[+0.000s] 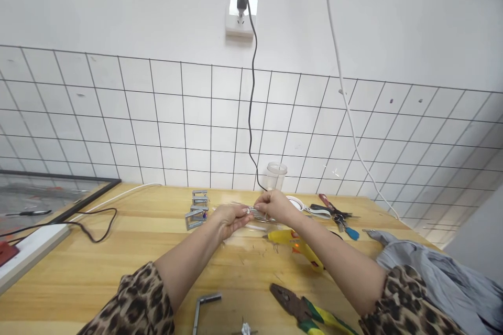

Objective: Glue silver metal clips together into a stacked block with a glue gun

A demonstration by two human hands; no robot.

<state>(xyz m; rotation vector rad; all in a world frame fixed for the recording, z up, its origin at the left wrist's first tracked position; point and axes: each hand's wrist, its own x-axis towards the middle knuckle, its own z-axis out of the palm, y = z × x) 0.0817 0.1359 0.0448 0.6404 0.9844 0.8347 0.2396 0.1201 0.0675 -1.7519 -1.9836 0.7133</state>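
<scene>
Both my hands meet over the middle of the wooden table [118, 261]. My left hand [229, 219] is closed around one end of a thin shiny metal piece [257, 213]. My right hand [274, 204] pinches the same piece from above with fingers curled. The piece is small and partly hidden by the fingers. A yellow glue gun [296, 247] lies on the table just under my right forearm. Small metal brackets [196, 212] stand to the left of my left hand.
Pliers with green-yellow handles [306, 311] and a metal angle piece [202, 308] lie near the front edge. Scissors, tape and small tools [334, 214] sit at the right, a clear plastic cup [276, 175] by the grid wall. Grey cloth [432, 272] lies right; a power strip [31, 243] left.
</scene>
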